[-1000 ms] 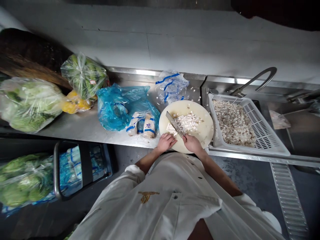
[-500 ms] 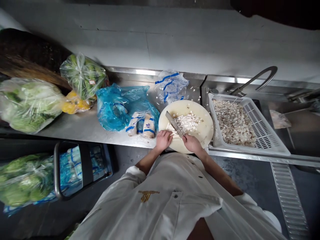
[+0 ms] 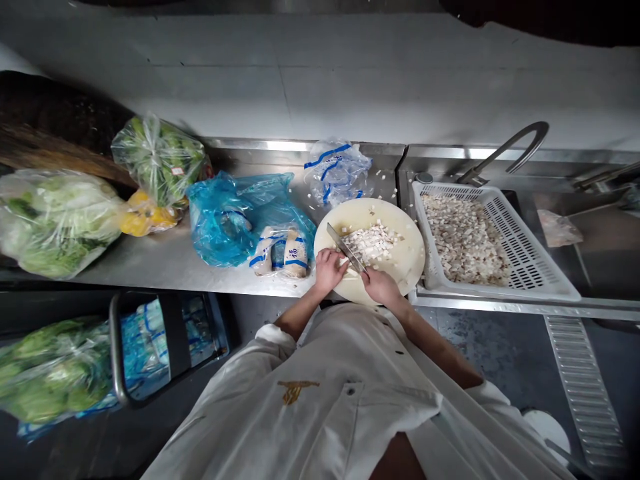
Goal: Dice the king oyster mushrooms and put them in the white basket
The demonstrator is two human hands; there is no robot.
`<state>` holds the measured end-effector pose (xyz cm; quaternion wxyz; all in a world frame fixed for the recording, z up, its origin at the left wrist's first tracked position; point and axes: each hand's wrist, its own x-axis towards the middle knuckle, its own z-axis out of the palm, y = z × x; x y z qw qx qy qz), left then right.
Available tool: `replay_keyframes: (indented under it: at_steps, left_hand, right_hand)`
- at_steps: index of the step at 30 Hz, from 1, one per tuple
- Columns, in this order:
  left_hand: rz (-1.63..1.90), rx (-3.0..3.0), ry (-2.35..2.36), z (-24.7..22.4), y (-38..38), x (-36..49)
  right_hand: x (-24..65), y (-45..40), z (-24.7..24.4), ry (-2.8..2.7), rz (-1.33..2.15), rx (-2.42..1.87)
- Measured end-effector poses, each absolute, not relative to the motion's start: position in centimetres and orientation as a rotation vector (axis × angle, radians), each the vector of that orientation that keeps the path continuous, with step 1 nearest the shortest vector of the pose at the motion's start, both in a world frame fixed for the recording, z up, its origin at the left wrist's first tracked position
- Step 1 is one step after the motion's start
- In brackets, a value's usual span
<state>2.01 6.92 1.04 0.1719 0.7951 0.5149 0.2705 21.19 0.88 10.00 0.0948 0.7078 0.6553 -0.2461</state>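
Observation:
On a round, cream-coloured cutting board (image 3: pixel 407 250) lies a heap of diced white mushroom (image 3: pixel 373 241). My right hand (image 3: pixel 383 288) is wrapped round the handle of a kitchen knife (image 3: pixel 346 248), whose blade slants toward the far left of the board. Beside the blade my left hand (image 3: pixel 329 270) has its fingers curled and pressed down on white mushroom strips (image 3: pixel 353 275), partly hidden under the fingers and knife. Two whole pale mushrooms in a clear blue-striped bag (image 3: pixel 295 253) rest left of the board.
Right of the board, a white perforated basket (image 3: pixel 545 288) with diced mushroom sits over the sink, near a curved faucet (image 3: pixel 530 147). Leftward are a blue plastic bag (image 3: pixel 215 227) and bagged greens (image 3: pixel 60 220). A crumpled clear bag (image 3: pixel 340 173) lies behind the board.
The knife blade has turned more edge-on and shifted slightly along the strips. My left fingers have moved a little at the blade. The whole view has shifted slightly.

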Motion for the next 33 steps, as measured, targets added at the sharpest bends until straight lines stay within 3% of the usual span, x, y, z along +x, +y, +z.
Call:
replay_keyframes:
  at_steps: [5, 12, 19, 25, 33]
  left_hand:
    - [0.644, 2.522, 1.059, 1.0, 5.4, 1.5]
    - [0.697, 2.370, 1.397, 0.7, 4.8, 2.4]
    - [0.773, 2.353, 1.218, 1.7, 7.3, 0.4]
    - [0.620, 2.414, 1.100, 1.7, 6.8, 0.2]
    - [0.622, 2.439, 1.032, 1.6, 6.7, -0.8]
  right_hand:
    - [21.3, 0.9, 10.2, 1.946, -0.741, 2.101]
    - [21.1, 1.0, 10.6, 1.913, -0.743, 2.098]
    - [20.9, 0.8, 10.8, 1.900, -0.700, 2.109]
    - [20.6, 1.1, 10.5, 1.884, -0.705, 2.117]
    - [20.6, -0.2, 13.0, 1.881, -0.618, 2.149]
